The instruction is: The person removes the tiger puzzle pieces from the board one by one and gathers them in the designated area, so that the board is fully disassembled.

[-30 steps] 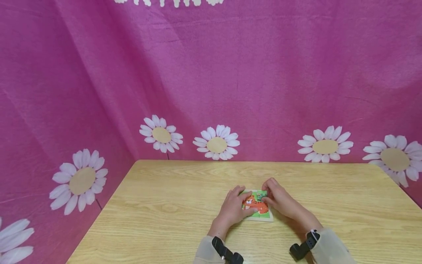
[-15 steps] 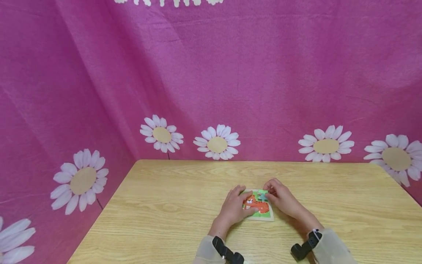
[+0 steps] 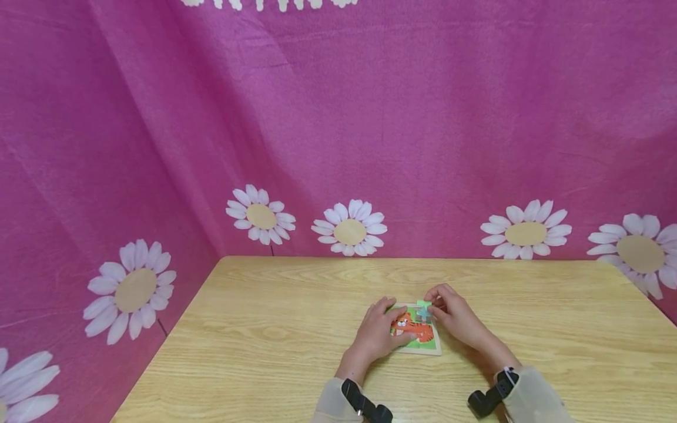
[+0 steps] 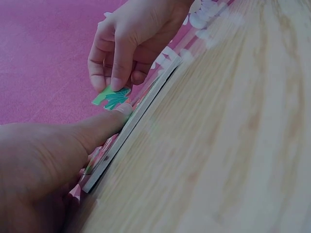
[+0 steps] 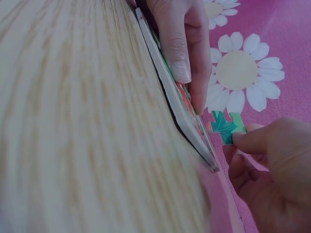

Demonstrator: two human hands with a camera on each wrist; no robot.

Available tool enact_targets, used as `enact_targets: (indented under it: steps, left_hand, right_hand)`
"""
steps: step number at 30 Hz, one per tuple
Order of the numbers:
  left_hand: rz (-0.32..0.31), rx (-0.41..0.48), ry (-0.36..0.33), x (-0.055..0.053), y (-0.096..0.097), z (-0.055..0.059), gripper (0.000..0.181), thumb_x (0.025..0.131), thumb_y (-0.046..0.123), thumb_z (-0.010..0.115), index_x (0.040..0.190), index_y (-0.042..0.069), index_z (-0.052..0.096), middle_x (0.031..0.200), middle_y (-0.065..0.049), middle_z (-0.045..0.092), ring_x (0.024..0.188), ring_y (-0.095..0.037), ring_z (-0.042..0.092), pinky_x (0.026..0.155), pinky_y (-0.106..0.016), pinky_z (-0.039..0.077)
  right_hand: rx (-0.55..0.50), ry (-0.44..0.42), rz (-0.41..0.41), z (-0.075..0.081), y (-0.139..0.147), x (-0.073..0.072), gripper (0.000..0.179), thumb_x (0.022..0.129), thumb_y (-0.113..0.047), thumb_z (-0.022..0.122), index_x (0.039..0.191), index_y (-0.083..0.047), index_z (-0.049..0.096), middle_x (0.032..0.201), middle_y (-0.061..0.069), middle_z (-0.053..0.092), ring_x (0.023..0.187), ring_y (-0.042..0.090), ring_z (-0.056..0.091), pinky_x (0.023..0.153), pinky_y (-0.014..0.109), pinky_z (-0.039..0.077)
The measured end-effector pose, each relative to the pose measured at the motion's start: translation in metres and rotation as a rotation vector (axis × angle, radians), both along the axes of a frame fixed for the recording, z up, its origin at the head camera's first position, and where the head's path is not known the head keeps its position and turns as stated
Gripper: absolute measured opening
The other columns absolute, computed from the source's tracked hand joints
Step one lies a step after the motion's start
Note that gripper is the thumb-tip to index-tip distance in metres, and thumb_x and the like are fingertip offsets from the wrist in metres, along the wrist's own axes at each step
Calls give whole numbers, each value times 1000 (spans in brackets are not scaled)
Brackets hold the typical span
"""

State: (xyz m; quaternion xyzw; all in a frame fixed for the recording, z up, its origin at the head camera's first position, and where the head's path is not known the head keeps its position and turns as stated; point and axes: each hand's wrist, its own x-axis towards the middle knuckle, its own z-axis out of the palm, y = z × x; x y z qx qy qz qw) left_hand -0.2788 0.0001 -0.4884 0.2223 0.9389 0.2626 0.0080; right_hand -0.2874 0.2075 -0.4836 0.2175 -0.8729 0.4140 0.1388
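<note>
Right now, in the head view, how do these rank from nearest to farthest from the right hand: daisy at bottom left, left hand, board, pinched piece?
From the right hand:
1. Piece: between its fingertips.
2. Board: just to its left.
3. Left hand: farther left, on the board's left side.
4. Daisy: on the curtain, cut off by the picture's left edge.

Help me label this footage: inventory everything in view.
Table: 1, light wood-grain, foreground
Backdrop cloth: count unclear, magenta, behind table
Daisies: 7 in head view, some cropped, white, yellowish centres, on backdrop cloth
Tiger jigsaw puzzle: 1, orange and green, on table
Jigsaw piece: 1, green and teal, puzzle's far right corner
Wrist cameras: 2, black, one per wrist
Sleeves: 2, off-white, lower edge
Left hand: 1, bare, on puzzle
Right hand: 1, bare, pinching jigsaw piece
</note>
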Motion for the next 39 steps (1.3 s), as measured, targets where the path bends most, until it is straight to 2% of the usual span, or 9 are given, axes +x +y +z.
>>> enact_targets:
  steps: [6,14,19,26,39]
  left_hand:
    - [-2,6,4,1,0,1,60,87,45,71,139,20,56,151,-5,44,145,-26,37,120,-43,33]
    - [10,21,-33,2,1,1,60,86,45,71,140,22,55,152,-3,43,145,-25,35,122,-44,31]
    - [5,17,-12,2,0,0,60,87,45,71,140,21,55,151,-4,44,144,-25,37,120,-44,34]
    - [1,14,-10,3,0,1,61,87,45,71,140,20,55,151,-4,44,144,-25,37,123,-43,29]
    - [-6,15,-12,2,-1,4,60,87,43,71,140,19,55,151,-5,44,145,-26,36,124,-42,27]
  right_hand:
    - [12,-5,-2,1,0,1,16,87,11,61,97,-1,57,98,8,58,83,9,60,72,18,53]
    - [8,-40,-15,2,2,3,15,88,10,60,97,-1,57,99,9,58,84,6,58,71,17,52]
    - [9,-39,-25,3,4,3,15,89,10,60,97,-2,57,98,8,58,84,4,56,71,17,51]
    - [0,-47,-31,2,7,3,14,89,9,60,98,-2,57,99,9,57,84,3,56,70,16,51]
    - [3,-4,-46,-1,14,3,16,87,11,62,96,-2,58,96,8,58,82,-1,55,69,17,52]
